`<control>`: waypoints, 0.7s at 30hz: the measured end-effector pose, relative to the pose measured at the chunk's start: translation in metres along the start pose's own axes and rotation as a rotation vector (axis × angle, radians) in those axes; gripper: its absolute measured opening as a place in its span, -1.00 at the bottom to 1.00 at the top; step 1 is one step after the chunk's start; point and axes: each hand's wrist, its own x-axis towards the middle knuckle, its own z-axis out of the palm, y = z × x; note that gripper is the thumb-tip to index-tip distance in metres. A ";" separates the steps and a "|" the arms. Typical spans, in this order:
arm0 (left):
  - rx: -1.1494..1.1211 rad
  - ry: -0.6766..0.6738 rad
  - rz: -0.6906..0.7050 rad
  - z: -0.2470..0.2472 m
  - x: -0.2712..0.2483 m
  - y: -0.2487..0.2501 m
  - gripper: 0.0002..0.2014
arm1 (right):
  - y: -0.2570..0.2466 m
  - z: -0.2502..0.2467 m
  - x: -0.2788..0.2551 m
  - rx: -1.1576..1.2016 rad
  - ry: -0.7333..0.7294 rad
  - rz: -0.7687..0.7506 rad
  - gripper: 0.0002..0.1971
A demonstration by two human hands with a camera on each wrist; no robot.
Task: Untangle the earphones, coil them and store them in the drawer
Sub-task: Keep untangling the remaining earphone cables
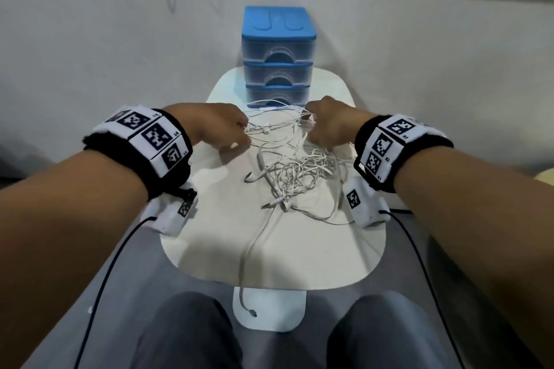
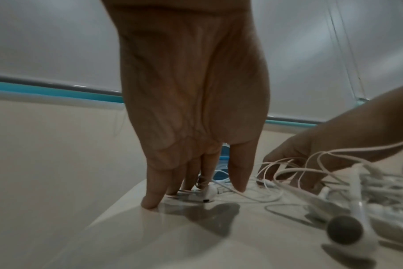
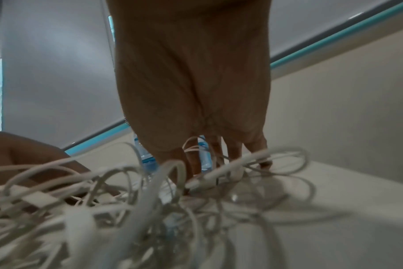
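Note:
A tangle of white earphones (image 1: 299,174) lies on the small white table (image 1: 209,257), with one cable end and its plug (image 1: 253,313) hanging over the near edge. My left hand (image 1: 239,132) reaches down at the tangle's far left, fingers pinching the cable by an earbud (image 2: 209,193). My right hand (image 1: 311,126) is at the far right of the tangle, and cable loops (image 3: 191,149) run between its fingers. Just behind both hands stands the blue drawer unit (image 1: 278,51), its three clear drawers pushed in. Another earbud (image 2: 343,231) lies loose nearby.
The table is narrow and ends close to both wrists. A pale wall (image 1: 90,39) rises right behind the drawer unit. The table's white foot (image 1: 269,320) stands between my knees. Black sensor leads (image 1: 120,252) hang from both wrists.

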 end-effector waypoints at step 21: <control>-0.339 0.222 0.072 0.003 -0.048 -0.006 -0.51 | -0.005 0.000 -0.088 0.360 0.338 -0.061 -0.54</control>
